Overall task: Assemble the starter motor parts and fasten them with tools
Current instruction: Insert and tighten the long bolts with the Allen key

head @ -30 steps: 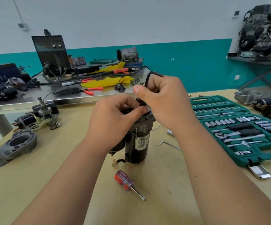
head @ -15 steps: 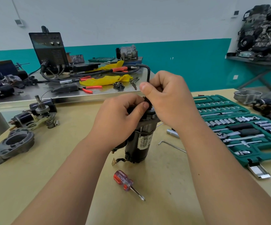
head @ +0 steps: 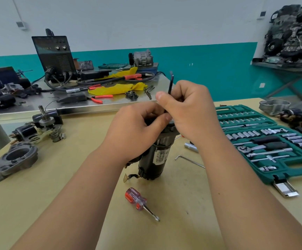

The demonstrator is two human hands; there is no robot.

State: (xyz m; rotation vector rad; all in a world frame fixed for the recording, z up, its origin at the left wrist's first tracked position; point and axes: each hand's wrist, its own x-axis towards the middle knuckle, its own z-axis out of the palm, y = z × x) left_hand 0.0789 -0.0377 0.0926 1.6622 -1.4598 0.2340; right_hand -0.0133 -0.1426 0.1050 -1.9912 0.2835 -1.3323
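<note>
Glossy black motor body (head: pixel 153 159), matt tan tabletop (head: pixel 47 204), translucent plastic screwdriver (head: pixel 136 200)

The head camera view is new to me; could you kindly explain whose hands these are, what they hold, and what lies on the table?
There is no robot here. The single picture comes from a camera worn on a person's head, looking forward and down at their two bare hands. The left hand grips the top of a black starter motor, which stands upright on the tan table. The right hand pinches a black hex key. Its lower end runs down towards the motor's top, where the fingers hide it. On the table lie a red-handled screwdriver, a thin hex key, an open green socket set and, on the left, a grey metal housing.
</note>
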